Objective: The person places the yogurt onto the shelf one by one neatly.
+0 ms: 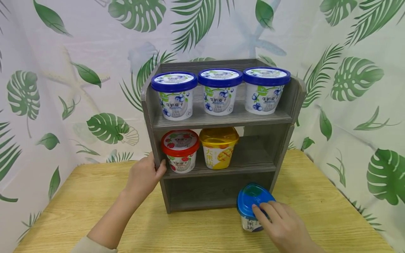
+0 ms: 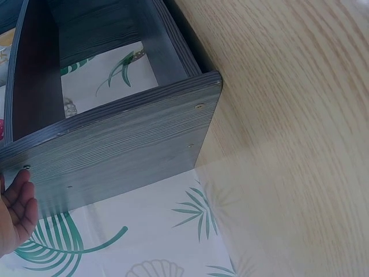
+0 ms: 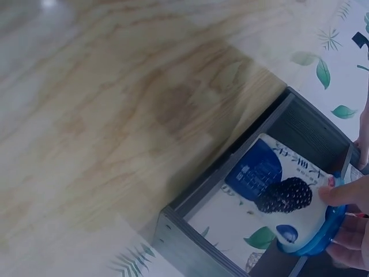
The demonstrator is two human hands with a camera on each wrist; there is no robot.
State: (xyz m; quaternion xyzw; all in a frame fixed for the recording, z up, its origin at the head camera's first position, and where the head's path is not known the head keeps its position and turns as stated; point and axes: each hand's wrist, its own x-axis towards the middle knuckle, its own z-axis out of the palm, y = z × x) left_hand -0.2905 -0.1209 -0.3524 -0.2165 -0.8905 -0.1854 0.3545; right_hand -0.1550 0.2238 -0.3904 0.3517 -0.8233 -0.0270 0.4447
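My left hand (image 1: 143, 175) grips the left side panel of a grey wooden shelf rack (image 1: 218, 172), its thumb over the front edge. In the left wrist view its fingers (image 2: 22, 202) lie against the panel's outer face. By the lid, my right hand (image 1: 281, 223) holds a cup with a blue lid (image 1: 250, 200) in front of the bottom tier's right end. The right wrist view shows that cup's dark berry picture (image 3: 285, 195), with the thumb on its side and fingers at the lid. A red-lidded cup (image 1: 181, 151) and a yellow-lidded cup (image 1: 219, 147) stand on the middle tier.
Three cups with dark blue lids, left (image 1: 175, 95), centre (image 1: 219, 91) and right (image 1: 265, 90), line the top tier. The rack stands on a wood-grain table (image 1: 104, 196). Behind it hangs a leaf-patterned backdrop (image 1: 95, 45), which also covers both sides.
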